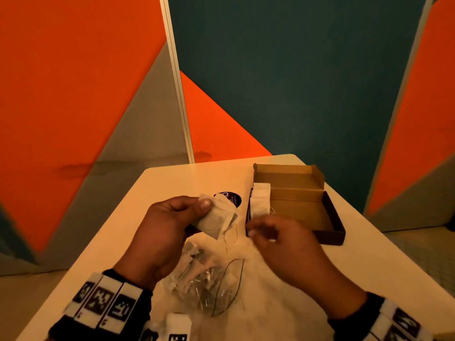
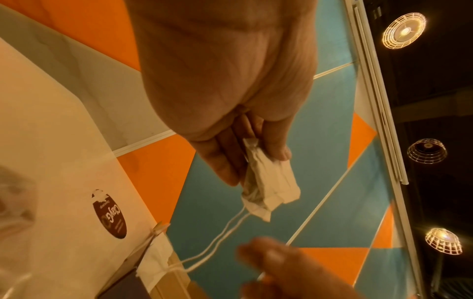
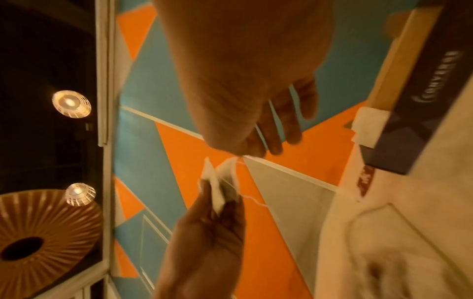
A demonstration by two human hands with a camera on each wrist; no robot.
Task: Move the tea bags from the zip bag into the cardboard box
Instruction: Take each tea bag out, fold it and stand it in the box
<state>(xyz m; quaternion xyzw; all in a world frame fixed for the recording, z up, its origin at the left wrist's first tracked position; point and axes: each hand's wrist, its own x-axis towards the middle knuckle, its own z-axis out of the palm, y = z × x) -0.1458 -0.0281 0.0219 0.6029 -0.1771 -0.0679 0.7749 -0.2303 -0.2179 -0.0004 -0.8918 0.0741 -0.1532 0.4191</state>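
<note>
overhead, lamps (image 2: 404, 30): wrist views only

the right hand (image 1: 283, 242) is smeared by motion in the head view, so whether its fingertips pinch anything cannot be told; in the left wrist view only its blurred fingers (image 2: 279, 261) show, cut off by the bottom edge. the left hand (image 1: 167, 222) covers part of the tea bags (image 1: 216, 217) it grips, and how many there are cannot be told. a dark label (image 1: 230, 198) on the table is half hidden behind them, its print too small to read. the zip bag (image 1: 209, 281) is a hazy tangle, its contents uncountable. the near wall of the box (image 1: 330, 235) is partly hidden by the right hand. both wrists are cropped by the bottom edge.
</note>
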